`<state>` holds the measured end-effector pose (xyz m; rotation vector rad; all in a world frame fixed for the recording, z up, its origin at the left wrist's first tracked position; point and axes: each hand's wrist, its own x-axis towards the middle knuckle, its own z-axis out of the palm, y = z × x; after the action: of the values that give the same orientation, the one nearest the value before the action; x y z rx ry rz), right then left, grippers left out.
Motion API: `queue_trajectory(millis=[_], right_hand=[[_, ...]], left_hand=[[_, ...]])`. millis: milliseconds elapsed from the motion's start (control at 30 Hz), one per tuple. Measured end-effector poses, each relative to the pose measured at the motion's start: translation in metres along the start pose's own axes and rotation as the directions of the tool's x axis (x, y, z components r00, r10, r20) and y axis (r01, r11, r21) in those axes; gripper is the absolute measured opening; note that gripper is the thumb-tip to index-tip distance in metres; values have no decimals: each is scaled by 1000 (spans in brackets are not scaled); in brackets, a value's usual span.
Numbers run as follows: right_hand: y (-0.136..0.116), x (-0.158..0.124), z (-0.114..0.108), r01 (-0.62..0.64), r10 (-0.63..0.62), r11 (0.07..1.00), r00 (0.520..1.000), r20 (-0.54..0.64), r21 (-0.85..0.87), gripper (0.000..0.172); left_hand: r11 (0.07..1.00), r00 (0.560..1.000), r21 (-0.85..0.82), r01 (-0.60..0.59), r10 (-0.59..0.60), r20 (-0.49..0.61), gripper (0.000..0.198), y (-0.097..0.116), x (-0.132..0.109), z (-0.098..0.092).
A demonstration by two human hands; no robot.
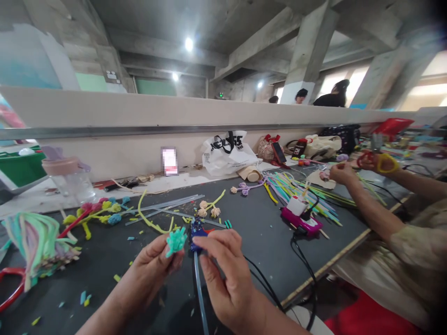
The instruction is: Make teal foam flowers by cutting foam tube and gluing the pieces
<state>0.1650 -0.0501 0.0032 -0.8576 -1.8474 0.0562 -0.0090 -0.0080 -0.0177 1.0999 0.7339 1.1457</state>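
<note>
My left hand (153, 270) is closed, pinching a small teal fuzzy flower (176, 240) between thumb and fingers. My right hand (225, 274) is closed too, gripping a dark blue fuzzy flower (196, 231) on a grey-blue stem (200, 291) that runs down toward me. The two flowers are held side by side, almost touching, above the dark table (265, 232).
Pipe-cleaner bundles lie at the left (35, 242) and centre-right (296, 188). A pink glue gun (302, 218) with black cords sits to the right. A co-worker's hands (344, 173) work at the right, with scissors (379, 162). A white bag (226, 151) and a clear jar (70, 179) stand by the back wall.
</note>
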Motion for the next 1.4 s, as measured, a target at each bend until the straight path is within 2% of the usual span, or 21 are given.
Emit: queue_trajectory(millis=[100,233,367,433,567,700,933,1033,1133,1200,1267,1333,1400], right_hand=[[6,-1,4,-106,112,992,990,-91,64,34],[8,-4,14,-229,248,942,967,-53,246,29],[5,-4,21,-407,416,827,907,64,387,33],[4,-3,22,-454,460,800,884,85,392,35],[8,1,20,-476,482,793,872,87,379,25],[13,5,18,-498,498,767,860,113,405,22],[16,4,21,-513,518,738,847,118,440,19],[17,5,23,-536,533,712,833,148,454,19],[18,6,23,-595,569,655,794,214,466,22],[18,6,23,-614,578,614,778,248,495,29],[21,7,21,-595,569,607,788,234,528,39],[28,7,16,-541,547,675,823,153,501,42],[36,8,8,-487,506,797,861,47,357,38]], left_hand=[[992,994,-105,66,-56,90,31,6,-1,-1],[978,974,-127,164,-139,181,29,9,-3,-1],[959,967,-144,246,-232,108,32,7,-6,3],[969,970,-76,235,-228,83,34,7,-6,6],[975,968,115,192,-208,142,30,7,-3,7],[965,964,212,153,-193,182,32,4,1,6],[920,958,391,3,-115,264,40,6,-2,3],[921,963,389,33,-133,234,36,3,-2,2],[948,971,309,76,-140,193,34,-4,0,2],[964,970,250,86,-138,198,34,-8,2,2],[978,976,185,98,-131,174,34,-7,6,1],[989,989,101,104,-114,91,33,-2,9,-4],[997,997,14,74,-74,-6,31,8,12,-11]])
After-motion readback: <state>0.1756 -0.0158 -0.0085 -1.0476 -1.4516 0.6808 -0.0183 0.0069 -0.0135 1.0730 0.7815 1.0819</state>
